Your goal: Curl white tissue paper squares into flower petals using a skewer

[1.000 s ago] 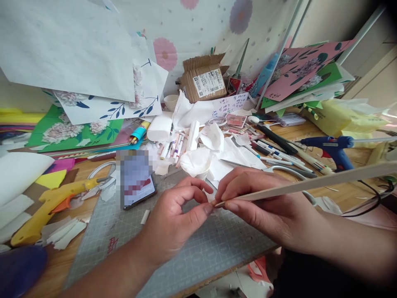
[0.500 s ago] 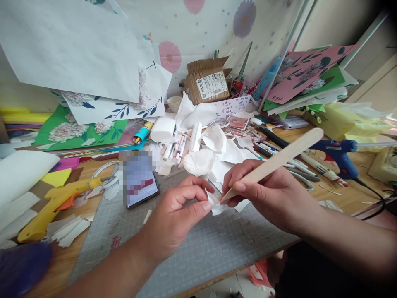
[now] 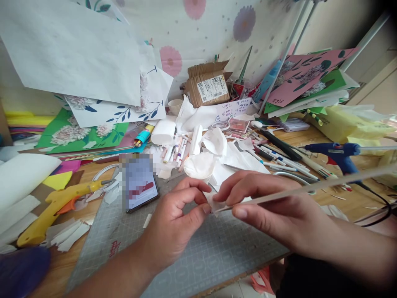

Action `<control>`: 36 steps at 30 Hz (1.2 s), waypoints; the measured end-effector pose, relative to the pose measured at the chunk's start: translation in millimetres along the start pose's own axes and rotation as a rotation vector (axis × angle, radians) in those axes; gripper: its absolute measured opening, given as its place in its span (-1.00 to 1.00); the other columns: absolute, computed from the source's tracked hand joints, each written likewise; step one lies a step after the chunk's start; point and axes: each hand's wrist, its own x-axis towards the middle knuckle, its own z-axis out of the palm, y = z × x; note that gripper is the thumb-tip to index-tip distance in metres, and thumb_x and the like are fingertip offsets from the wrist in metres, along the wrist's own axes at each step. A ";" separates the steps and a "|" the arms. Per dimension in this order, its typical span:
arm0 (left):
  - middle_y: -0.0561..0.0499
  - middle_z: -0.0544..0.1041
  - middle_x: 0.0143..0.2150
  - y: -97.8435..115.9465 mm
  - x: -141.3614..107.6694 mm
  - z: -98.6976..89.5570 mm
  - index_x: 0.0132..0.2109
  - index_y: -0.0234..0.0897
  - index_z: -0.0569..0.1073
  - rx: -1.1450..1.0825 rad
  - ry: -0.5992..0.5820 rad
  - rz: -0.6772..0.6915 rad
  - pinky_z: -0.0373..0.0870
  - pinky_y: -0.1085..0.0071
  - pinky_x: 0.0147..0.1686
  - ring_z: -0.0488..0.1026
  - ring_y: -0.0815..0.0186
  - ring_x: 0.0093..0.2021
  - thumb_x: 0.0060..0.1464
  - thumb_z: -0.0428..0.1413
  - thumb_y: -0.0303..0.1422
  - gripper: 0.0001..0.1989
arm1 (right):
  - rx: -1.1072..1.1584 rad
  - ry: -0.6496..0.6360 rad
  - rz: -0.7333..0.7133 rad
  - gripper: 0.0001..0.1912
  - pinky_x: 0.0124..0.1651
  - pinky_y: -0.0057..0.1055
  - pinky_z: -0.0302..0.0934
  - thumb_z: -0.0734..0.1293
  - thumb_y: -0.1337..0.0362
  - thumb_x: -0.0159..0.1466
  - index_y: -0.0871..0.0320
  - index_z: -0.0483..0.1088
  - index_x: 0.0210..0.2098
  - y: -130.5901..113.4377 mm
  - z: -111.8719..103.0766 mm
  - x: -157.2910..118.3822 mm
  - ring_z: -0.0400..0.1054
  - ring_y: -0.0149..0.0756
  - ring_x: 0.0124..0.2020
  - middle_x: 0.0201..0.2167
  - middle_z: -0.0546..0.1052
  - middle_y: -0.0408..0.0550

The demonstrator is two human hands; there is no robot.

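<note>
While the left hand (image 3: 180, 225) pinches a scrap of white paper (image 3: 214, 203), the right hand (image 3: 276, 211) holds a pale stick (image 3: 297, 191)

Thumb and forefinger of the left hand are closed nearly tip to tip on the scrap's left side, and the other fingers curl loosely. On the right, the thumb lies below the stick and the fingers above it, closed with little gap, their tips at the scrap's right side; whether they grip the paper too, I cannot tell. Seen nearly edge-on, the stick slants up across the right hand, its far end blurred. Between the hands, the scrap is held over the grey cutting mat (image 3: 182, 269), near a white cup (image 3: 203, 176). A partly pixelated phone (image 3: 141, 186) lies on the mat; a yellow glue gun (image 3: 52, 215) rests left of it on the wooden table (image 3: 60, 265). At the right is a blue glue gun (image 3: 343, 155), at the back an opened cardboard box (image 3: 209, 85).
</note>
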 end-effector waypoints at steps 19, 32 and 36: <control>-0.01 0.42 -0.05 4.2 -1.9 -0.1 -0.49 -0.25 0.38 0.084 0.064 0.033 0.25 0.26 0.02 0.37 0.17 0.00 0.09 0.06 -0.39 -0.81 | -0.001 0.152 0.103 -0.92 -0.25 -0.39 0.42 0.37 0.29 0.26 0.19 0.49 -0.31 17.6 -4.0 2.0 0.49 -0.28 -0.30 -0.35 0.56 -0.01; -0.04 0.51 -0.09 -1.9 -1.1 1.7 -0.35 -0.22 0.40 -0.028 0.084 0.006 0.33 0.25 -0.01 0.43 0.17 -0.03 0.12 0.11 -0.32 -0.90 | 0.396 0.325 0.339 -0.83 -0.39 -0.51 0.47 0.49 0.22 0.12 0.19 0.51 -0.44 23.2 -26.7 12.7 0.50 -0.34 -0.40 -0.42 0.56 -0.06; -0.02 0.51 -0.19 -0.3 -0.3 3.6 -0.18 -0.21 0.39 -0.173 0.043 -0.067 0.37 0.33 -0.16 0.44 0.22 -0.16 0.03 0.21 -0.18 -0.73 | 0.377 0.233 0.260 -0.88 -0.35 -0.49 0.46 0.45 0.24 0.18 0.17 0.52 -0.39 17.8 -16.4 9.2 0.49 -0.35 -0.36 -0.38 0.56 -0.07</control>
